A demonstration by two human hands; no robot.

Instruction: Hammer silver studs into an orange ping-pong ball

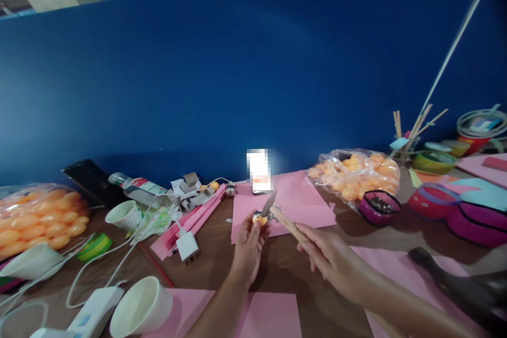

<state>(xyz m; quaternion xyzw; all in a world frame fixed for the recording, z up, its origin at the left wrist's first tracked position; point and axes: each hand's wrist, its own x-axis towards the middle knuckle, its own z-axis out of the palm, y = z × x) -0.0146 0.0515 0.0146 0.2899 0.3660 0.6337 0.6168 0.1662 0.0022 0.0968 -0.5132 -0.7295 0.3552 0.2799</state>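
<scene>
My left hand [250, 245] is closed around a small orange ball [260, 219], with a shiny silver piece at its side. A grey, pointed, blade-like piece [270, 203] rises just above the ball; what it belongs to I cannot make out. My right hand [322, 253] grips a pale wooden stick [291, 226], whose far end comes close to the ball. Several shiny silver bits show behind that end, over the pink paper [293, 195]. Whether stick and ball touch is not clear.
Bags of orange balls [356, 174] stand at right and far left. Nearby are a purple bowl [380, 207] of small dark pieces, white cups [141, 306], a charger [187, 245], cables and a power strip [97, 311]. A blue wall [237, 74] closes off the back.
</scene>
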